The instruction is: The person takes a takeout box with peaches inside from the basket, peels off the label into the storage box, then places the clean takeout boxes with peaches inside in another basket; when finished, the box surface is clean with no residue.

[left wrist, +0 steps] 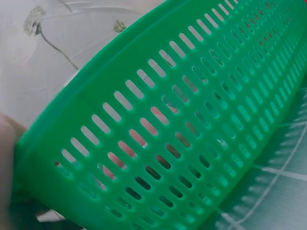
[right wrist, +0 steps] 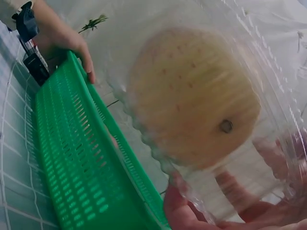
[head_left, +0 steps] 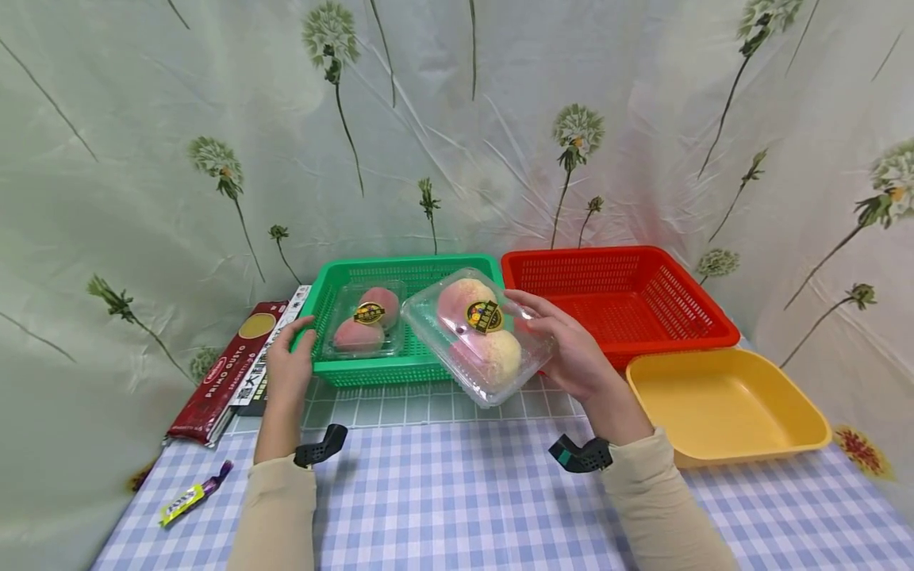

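Observation:
A clear plastic box of peaches (head_left: 493, 353), two pink-and-yellow fruits with a dark label on the lid, is held tilted in my right hand (head_left: 581, 353) by its right side, over the front of the green basket (head_left: 378, 371). Through its clear wall, the right wrist view shows one peach (right wrist: 192, 100) up close. My left hand (head_left: 287, 369) grips the green basket's left rim, fingers hooked over the edge. Another clear box (head_left: 336, 341) with two pinker peaches lies inside that basket, towards the left. The left wrist view is filled mostly by the basket's slotted wall (left wrist: 144, 110).
An empty red basket (head_left: 607, 317) stands right of the green one. In front of it sits a yellow tray (head_left: 721, 404). Left of the green basket lie a red spaghetti packet (head_left: 232, 373) and a white-and-black package (head_left: 267, 357). A wrapped candy (head_left: 186, 501) is on the checked cloth (head_left: 443, 492).

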Available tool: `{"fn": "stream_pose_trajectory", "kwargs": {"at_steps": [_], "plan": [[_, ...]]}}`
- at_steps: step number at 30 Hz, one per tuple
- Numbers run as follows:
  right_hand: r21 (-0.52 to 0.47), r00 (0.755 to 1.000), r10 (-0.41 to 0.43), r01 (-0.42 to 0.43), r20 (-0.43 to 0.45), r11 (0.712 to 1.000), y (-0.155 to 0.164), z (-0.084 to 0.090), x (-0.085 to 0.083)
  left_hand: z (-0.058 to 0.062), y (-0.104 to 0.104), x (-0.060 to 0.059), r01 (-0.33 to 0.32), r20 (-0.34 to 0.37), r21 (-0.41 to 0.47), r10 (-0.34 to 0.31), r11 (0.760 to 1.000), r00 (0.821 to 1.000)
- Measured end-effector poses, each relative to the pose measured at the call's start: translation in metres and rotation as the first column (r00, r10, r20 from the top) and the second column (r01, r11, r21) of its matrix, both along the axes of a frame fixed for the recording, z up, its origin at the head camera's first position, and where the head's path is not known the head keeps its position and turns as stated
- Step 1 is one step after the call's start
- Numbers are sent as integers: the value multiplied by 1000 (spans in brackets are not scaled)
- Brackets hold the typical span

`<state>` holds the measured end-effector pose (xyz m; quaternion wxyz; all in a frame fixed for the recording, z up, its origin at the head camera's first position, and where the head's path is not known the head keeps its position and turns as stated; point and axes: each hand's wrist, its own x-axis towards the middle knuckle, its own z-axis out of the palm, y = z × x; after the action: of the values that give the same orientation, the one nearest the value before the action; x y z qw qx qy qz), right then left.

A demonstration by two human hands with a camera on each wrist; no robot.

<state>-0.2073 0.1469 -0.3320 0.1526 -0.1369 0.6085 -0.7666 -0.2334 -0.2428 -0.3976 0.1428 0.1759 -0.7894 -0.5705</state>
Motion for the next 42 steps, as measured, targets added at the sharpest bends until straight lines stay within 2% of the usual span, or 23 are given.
{"fn": "stream_pose_trajectory", "kwargs": {"at_steps": [3, 6, 10, 11, 13, 15, 18, 22, 24, 27, 30, 32, 33, 35, 37, 40, 41, 42], "plan": [[33, 999, 46, -45, -2, 998, 10, -2, 4, 4, 1, 2, -20, 27, -136, 24, 990, 999], [82, 995, 99, -98, -14, 992, 19, -6, 6, 11, 4, 5, -48, 12, -308, 54, 950, 998], [138, 986, 167, -162, -27, 977, 29, -14, 6, 18, 11, 8, -128, -92, -441, 97, 888, 991], [152, 983, 182, -175, -31, 973, 31, -15, 5, 20, 14, 9, -148, -126, -449, 101, 881, 987], [184, 976, 212, -200, -45, 962, 35, -18, 5, 24, 19, 10, -175, -203, -439, 92, 881, 975], [206, 968, 244, -227, -62, 952, 38, -20, 5, 29, 25, 11, -175, -279, -427, 55, 887, 959], [240, 950, 298, -269, -96, 933, 41, -25, 5, 36, 33, 13, -116, -355, -427, -49, 897, 933], [284, 915, 384, -338, -124, 897, 44, -33, 2, 44, 44, 16, -2, -393, -470, -207, 883, 896], [300, 898, 420, -367, -132, 880, 45, -39, 0, 46, 50, 18, 46, -407, -487, -273, 872, 872], [302, 884, 448, -395, -131, 867, 47, -45, -3, 48, 60, 22, 128, -425, -507, -377, 852, 823], [292, 874, 467, -416, -134, 861, 50, -50, -6, 51, 71, 27, 267, -425, -488, -494, 831, 759], [293, 867, 481, -429, -133, 854, 51, -54, -7, 53, 78, 31, 380, -412, -460, -572, 802, 709], [301, 862, 488, -433, -139, 850, 52, -56, -8, 54, 81, 33, 440, -396, -447, -613, 779, 684], [322, 857, 495, -433, -141, 842, 53, -60, -9, 55, 87, 36, 552, -349, -428, -695, 715, 629], [348, 867, 481, -415, -129, 841, 53, -64, -12, 56, 92, 38, 658, -282, -401, -769, 637, 573], [377, 896, 433, -368, -103, 850, 52, -69, -15, 53, 100, 39, 796, -165, -329, -861, 508, 481], [383, 905, 415, -352, -94, 854, 51, -71, -16, 51, 103, 39, 830, -132, -304, -883, 468, 450], [384, 912, 401, -340, -88, 859, 51, -72, -17, 49, 106, 39, 854, -98, -284, -899, 436, 427]]}}
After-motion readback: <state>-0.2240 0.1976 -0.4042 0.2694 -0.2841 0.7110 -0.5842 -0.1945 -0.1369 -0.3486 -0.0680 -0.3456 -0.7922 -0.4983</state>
